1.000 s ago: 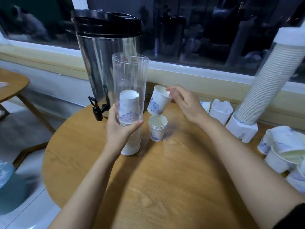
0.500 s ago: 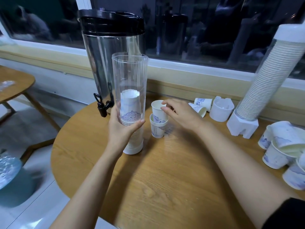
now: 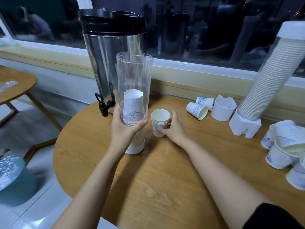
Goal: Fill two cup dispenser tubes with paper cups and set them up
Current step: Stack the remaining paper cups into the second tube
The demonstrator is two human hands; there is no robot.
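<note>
A clear dispenser tube (image 3: 134,76) stands upright on the round wooden table (image 3: 165,187), partly filled with upside-down paper cups (image 3: 132,106). My left hand (image 3: 123,128) grips the tube around its lower half. Just right of it, a short stack of nested paper cups (image 3: 160,119) stands on the table, and my right hand (image 3: 173,128) holds it around the side. A second tube (image 3: 270,76), full of cups, leans at the far right in a white base (image 3: 244,124).
A steel drinks urn (image 3: 109,52) with a black lid and tap stands behind the tube. Two cups (image 3: 199,107) lie on their sides beside a white cap (image 3: 222,108). Several loose cups (image 3: 283,149) crowd the right edge. A second table (image 3: 14,86) is at left.
My right hand lowered one cup onto the small stack, then moved down and closed around the stack's side. My left hand kept hold of the tube.
</note>
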